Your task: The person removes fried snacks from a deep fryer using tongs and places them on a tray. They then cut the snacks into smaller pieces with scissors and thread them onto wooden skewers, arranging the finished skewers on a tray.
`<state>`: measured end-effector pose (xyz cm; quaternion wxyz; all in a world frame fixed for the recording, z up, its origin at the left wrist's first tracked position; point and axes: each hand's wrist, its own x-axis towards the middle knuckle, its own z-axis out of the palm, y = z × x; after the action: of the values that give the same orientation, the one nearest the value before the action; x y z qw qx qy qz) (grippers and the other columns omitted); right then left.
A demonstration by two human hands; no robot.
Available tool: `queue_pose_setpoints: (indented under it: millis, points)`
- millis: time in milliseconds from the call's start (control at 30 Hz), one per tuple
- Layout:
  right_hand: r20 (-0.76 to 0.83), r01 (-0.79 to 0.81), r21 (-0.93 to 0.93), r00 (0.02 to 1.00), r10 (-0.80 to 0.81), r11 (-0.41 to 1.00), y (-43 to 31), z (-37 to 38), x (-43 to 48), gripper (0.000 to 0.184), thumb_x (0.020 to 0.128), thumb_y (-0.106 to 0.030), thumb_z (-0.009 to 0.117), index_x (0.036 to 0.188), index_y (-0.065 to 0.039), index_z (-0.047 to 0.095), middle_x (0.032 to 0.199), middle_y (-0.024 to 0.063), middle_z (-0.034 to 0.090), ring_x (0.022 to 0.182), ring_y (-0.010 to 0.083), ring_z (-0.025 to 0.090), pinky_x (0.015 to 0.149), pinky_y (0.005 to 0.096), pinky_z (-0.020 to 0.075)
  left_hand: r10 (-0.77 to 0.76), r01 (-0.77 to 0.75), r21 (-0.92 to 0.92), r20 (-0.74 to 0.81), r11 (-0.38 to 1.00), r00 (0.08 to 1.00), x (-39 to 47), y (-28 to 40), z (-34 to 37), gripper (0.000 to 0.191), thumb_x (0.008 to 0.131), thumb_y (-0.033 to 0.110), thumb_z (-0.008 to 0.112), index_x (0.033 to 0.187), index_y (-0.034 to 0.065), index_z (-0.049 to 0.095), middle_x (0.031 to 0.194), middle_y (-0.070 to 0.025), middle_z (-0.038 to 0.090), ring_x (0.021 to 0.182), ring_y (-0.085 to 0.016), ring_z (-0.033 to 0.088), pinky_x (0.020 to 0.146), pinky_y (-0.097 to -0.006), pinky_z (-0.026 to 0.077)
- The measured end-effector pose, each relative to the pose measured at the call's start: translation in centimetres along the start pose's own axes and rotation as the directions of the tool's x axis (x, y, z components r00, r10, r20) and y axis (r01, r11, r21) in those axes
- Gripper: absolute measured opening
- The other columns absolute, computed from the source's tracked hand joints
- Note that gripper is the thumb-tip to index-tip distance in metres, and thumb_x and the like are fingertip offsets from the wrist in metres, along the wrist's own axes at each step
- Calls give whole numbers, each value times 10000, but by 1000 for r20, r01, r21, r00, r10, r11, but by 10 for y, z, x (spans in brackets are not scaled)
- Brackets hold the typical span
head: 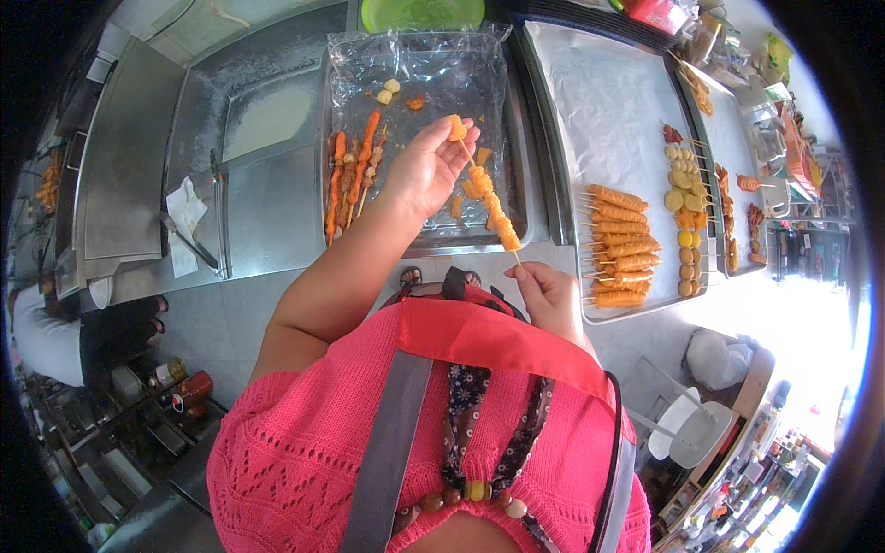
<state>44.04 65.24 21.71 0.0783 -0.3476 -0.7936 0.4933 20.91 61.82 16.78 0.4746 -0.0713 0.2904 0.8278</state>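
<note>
My left hand (pixel 439 162) pinches a crinkled orange food piece (pixel 457 128) at the tip of a thin wooden skewer. The lower end of that stick is between the thumb and fingers of my right hand (pixel 551 296). More orange pieces are threaded along the middle of the food skewer (pixel 495 211), with bare stick between them and the tip piece. Beneath is a metal tray (pixel 477 250) lined with clear plastic film (pixel 442 66). Loose orange pieces (pixel 483 156) lie in it, along with two pale balls (pixel 388 91) and several filled skewers (pixel 354 169) at its left side.
To the right, a foil-lined tray (pixel 588 90) holds a stack of orange skewers (pixel 624 245) and a column of mixed skewers (pixel 685 207). Tongs (pixel 190 243) and a paper napkin (pixel 185 218) rest on the left steel counter. A green basin (pixel 423 14) stands behind; another person (pixel 52 335) is at far left.
</note>
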Motion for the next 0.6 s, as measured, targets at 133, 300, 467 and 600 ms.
queue_pose_setpoints:
  millis: [133, 300, 467, 600]
  points:
    - [-9, -33, 24, 999, 33, 999, -6, -1, -2, 175, 893, -126, 542, 873, 2, 660, 710, 124, 650, 664, 153, 642, 612, 281, 479, 16, -21, 74, 55, 997, 998, -5, -7, 2, 224, 882, 174, 620, 1044, 37, 552, 1044, -115, 613, 1013, -234, 592, 916, -345, 468]
    - [-41, -67, 58, 997, 69, 996, -9, 2, -1, 195, 905, -145, 544, 882, 11, 659, 698, 120, 653, 655, 143, 643, 602, 273, 480, -12, 5, 69, 94, 998, 996, -13, -20, 3, 208, 886, 178, 611, 1035, 37, 574, 1081, -123, 615, 1040, -245, 588, 940, -361, 456]
    - [-66, -71, 78, 995, 76, 994, -8, 5, 1, 198, 908, -154, 550, 887, 9, 660, 661, 111, 642, 635, 129, 638, 583, 264, 475, -19, 11, 97, 76, 995, 997, -18, -28, 8, 245, 914, 230, 571, 1058, 31, 555, 1111, -146, 607, 1078, -272, 575, 961, -391, 443]
    - [-75, -57, 79, 995, 63, 995, -6, 8, 5, 193, 909, -153, 549, 881, 3, 660, 629, 99, 627, 616, 119, 628, 566, 260, 469, -130, 128, 18, 108, 992, 986, -19, -29, 14, 329, 950, 352, 480, 1056, 45, 536, 991, -127, 618, 939, -253, 599, 865, -383, 470]
